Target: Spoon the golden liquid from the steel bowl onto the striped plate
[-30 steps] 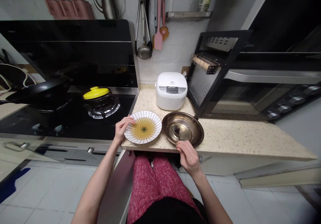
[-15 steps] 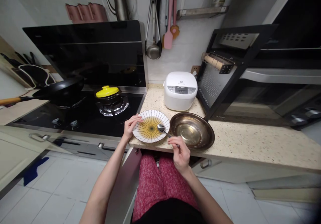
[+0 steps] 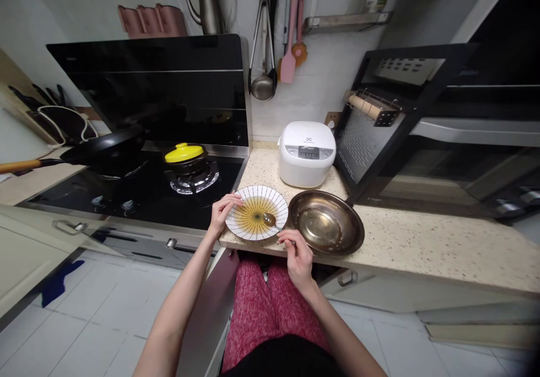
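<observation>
My right hand point(image 3: 298, 256) pinches the handle of a metal spoon point(image 3: 270, 219), whose bowl dips into yellow-brown liquid point(image 3: 252, 211) on a plate. The plate point(image 3: 278, 198) is white with dark lines fanning out from its centre, and it stands near the counter's front edge. On its left rim rests my left hand point(image 3: 225, 211), gripping the edge with the fingers over the top; the thumb is hard to make out. Just right of the plate, close against it, is a wide metal bowl point(image 3: 352, 216) with a little shiny wetness in the bottom.
Behind the plate stands a white rice cooker point(image 3: 307, 157). To the left, the black hob point(image 3: 156, 197) carries a small pot with a yellow lid point(image 3: 183, 152) and a black wok point(image 3: 105, 146). An oven point(image 3: 447, 169) is at the right. A cabinet door point(image 3: 211, 304) hangs open below.
The spoon bowl has gone down into the liquid and slightly left, my right hand moving with it. My left hand stays on the plate's rim. The view has shifted a little.
</observation>
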Demonstrator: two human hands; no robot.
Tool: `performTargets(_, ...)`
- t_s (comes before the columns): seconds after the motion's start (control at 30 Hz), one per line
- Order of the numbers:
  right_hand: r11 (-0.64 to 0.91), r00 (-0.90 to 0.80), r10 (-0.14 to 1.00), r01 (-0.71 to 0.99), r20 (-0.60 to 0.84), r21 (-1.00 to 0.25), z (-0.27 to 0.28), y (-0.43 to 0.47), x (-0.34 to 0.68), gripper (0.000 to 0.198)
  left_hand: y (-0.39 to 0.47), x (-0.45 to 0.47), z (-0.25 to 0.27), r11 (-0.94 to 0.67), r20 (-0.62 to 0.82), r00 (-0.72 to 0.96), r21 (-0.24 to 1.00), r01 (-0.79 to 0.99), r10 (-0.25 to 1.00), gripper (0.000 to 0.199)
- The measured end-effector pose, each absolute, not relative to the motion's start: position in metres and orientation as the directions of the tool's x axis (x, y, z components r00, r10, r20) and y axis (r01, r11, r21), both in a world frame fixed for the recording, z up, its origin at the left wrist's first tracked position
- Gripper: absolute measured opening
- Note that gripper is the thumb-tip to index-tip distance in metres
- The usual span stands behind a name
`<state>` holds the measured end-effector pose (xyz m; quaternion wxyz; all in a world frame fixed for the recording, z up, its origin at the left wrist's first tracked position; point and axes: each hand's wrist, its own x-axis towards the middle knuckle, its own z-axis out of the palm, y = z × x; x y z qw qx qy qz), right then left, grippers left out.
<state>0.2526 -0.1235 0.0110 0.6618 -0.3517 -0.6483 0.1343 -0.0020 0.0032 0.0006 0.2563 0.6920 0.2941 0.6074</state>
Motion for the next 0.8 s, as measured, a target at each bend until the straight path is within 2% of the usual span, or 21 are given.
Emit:
performTargets(0.3,0.631,0.220,0.709,0.226,0.670,-0.742,0.000,-0.124,0.251,0.024,0.002,-0.002,0.002,-0.700,0.693,0.092,0.707,0.101,0.715,0.033)
performTargets(0.8,0.636,0.286,0.695,0.181,0.659,-0.750,0.000,-0.126,0.257,0.023,0.000,-0.001,0.005,-0.689,0.683,0.092,0.715,0.116,0.725,0.034)
